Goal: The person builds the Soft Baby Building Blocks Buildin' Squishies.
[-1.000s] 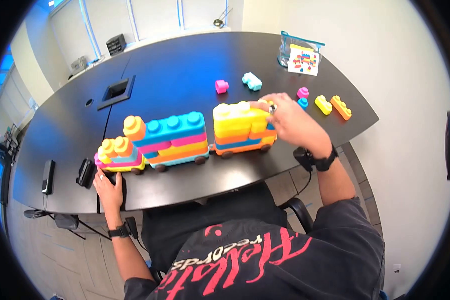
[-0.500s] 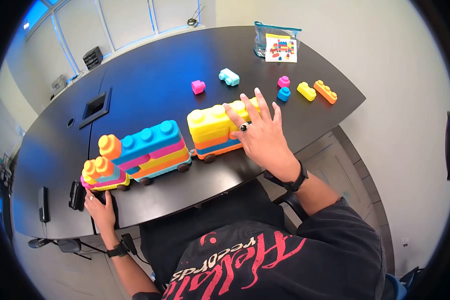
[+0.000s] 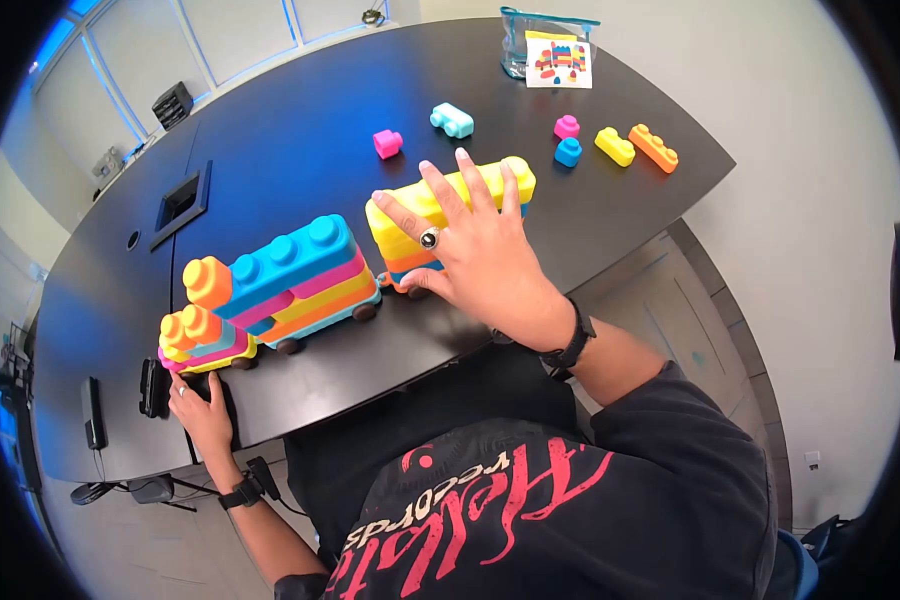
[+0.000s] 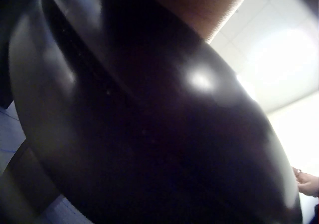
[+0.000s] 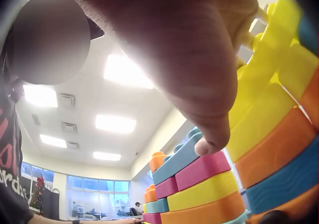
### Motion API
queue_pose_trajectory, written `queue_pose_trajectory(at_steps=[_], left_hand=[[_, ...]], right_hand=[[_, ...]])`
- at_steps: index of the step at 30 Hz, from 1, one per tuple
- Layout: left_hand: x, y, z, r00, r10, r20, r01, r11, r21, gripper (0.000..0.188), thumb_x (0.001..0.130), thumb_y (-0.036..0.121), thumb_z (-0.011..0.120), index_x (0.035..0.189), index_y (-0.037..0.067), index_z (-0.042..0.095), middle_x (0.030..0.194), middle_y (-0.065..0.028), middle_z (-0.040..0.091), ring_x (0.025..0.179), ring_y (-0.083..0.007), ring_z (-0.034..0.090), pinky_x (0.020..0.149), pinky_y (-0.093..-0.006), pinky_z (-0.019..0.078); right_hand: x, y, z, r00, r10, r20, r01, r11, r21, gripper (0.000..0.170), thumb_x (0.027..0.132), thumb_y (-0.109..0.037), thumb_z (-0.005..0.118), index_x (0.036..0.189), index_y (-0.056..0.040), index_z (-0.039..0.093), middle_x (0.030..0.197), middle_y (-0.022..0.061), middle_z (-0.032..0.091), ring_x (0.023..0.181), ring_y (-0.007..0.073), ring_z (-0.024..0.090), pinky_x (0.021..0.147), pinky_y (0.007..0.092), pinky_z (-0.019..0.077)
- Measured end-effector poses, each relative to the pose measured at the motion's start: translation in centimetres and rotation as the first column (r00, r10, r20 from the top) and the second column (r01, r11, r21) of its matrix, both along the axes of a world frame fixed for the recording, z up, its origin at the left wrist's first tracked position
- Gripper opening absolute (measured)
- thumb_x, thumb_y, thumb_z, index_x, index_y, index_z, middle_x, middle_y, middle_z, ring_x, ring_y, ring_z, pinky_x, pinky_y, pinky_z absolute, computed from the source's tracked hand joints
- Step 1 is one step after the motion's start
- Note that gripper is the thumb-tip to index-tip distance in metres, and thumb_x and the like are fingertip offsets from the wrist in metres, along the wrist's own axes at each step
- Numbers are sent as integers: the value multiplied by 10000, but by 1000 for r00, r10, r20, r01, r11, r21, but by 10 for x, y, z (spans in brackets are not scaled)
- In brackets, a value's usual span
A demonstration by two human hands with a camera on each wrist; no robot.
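Note:
In the head view, a three-part brick train stands on the black table. My right hand (image 3: 490, 260) lies spread over the yellow-topped car (image 3: 518, 180), fingers across its top, thumb low by its near left side. Left of it is the taller blue-topped car (image 3: 315, 270), then the small front car (image 3: 220, 350), whose pink end my left hand (image 3: 205, 415) touches with its fingertips. The right wrist view has my right hand (image 5: 199, 59) beside the yellow bricks (image 5: 264, 119), thumb extended. Mostly dark tabletop (image 4: 149, 134) fills the left wrist view; the left fingers are hidden there.
Behind the train lie a pink brick (image 3: 387, 144) and a light blue one (image 3: 452, 120). Farther right are pink (image 3: 567, 126), blue (image 3: 568, 152), yellow (image 3: 614, 147) and orange (image 3: 654, 149) bricks. A clear bag (image 3: 515, 45) with a picture card (image 3: 559, 62) stands at the back.
My right hand has moved left along the yellow-topped car from its right end, its fingers now spread wider. My left hand stays at the front car. The head view has shifted.

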State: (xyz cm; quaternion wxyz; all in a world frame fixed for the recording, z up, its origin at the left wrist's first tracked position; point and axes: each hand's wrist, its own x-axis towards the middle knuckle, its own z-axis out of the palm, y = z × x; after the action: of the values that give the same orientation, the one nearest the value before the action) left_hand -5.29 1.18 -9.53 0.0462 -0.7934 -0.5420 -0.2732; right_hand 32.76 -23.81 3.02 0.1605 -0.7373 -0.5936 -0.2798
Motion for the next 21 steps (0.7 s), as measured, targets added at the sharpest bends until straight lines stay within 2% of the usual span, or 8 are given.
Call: queue_pose_trajectory(at_steps=[3, 6, 8, 10, 12, 16, 19, 21], left_hand=[[-1, 2, -3, 1000, 10, -5, -10, 1000, 11, 755, 943, 320, 661, 1494, -87, 344, 1338, -257, 518, 1195, -420, 483, 1045, -482, 398], [5, -3, 5, 1000, 14, 28, -14, 1000, -21, 756, 941, 311, 664, 1499, -81, 338, 1335, -250, 521, 1199, -413, 480, 1045, -480, 398], [2, -3, 0, 999, 8, 31, -8, 1000, -3, 747, 942, 292, 664, 1499, -79, 334, 1321, -246, 523, 1210, -410, 473, 1046, -480, 395], [5, -6, 4, 998, 18, 57, -17, 1000, -16, 739, 942, 287, 664, 1495, -81, 340, 1318, -247, 523, 1213, -411, 472, 1048, -481, 394], [7, -10, 7, 997, 2, 75, -1, 1000, -8, 724, 935, 274, 673, 1477, -89, 359, 1322, -248, 518, 1210, -414, 470, 1052, -484, 389], [5, -6, 4, 998, 7, 68, -6, 1000, -7, 708, 922, 277, 682, 1446, -98, 388, 1322, -258, 514, 1192, -421, 474, 1056, -486, 385], [6, -8, 8, 997, 11, 71, -10, 1000, -19, 710, 915, 272, 686, 1440, -106, 393, 1312, -273, 513, 1190, -431, 471, 1056, -489, 383], [5, -9, 6, 997, -7, 75, 7, 1000, -7, 724, 914, 277, 688, 1446, -110, 385, 1305, -272, 515, 1190, -431, 469, 1056, -494, 380]], right_hand=[[8, -1, 5, 999, -12, 37, 13, 999, -35, 944, 743, -596, 753, 1559, -389, 327, 1522, 169, 405, 1362, 498, 394, 1051, 714, 306], [22, -8, 35, 975, 182, -126, -200, 968, -151, 862, 807, -550, 737, 1549, -309, 371, 1509, 198, 441, 1359, 445, 432, 1100, 597, 341], [64, -4, 70, 812, 354, -464, -453, 884, -119, 649, 909, -495, 679, 1471, -218, 511, 1456, 181, 508, 1315, 313, 531, 1070, 457, 444], [117, 15, 94, 588, 564, -580, -553, 804, 220, 484, 1026, -400, 554, 1407, -102, 553, 1293, 95, 628, 1166, 239, 618, 1005, 344, 479], [173, 33, 104, 666, 411, -623, -391, 903, 177, 487, 1055, -460, 486, 1402, -124, 547, 1180, 30, 644, 1019, 181, 620, 926, 337, 498], [285, 94, 53, 670, -160, -725, -141, 931, -335, 617, 950, -585, 598, 1421, -194, 516, 1262, 52, 634, 979, 186, 624, 718, 371, 554], [330, 142, -14, 850, 66, -523, -314, 861, -401, 689, 930, -476, 669, 1509, -193, 423, 1402, 270, 515, 1265, 407, 540, 1076, 453, 430], [323, 174, -43, 833, -22, -553, -251, 875, -413, 759, 901, -465, 700, 1534, -206, 371, 1369, 274, 527, 1317, 404, 489, 1093, 469, 410]])
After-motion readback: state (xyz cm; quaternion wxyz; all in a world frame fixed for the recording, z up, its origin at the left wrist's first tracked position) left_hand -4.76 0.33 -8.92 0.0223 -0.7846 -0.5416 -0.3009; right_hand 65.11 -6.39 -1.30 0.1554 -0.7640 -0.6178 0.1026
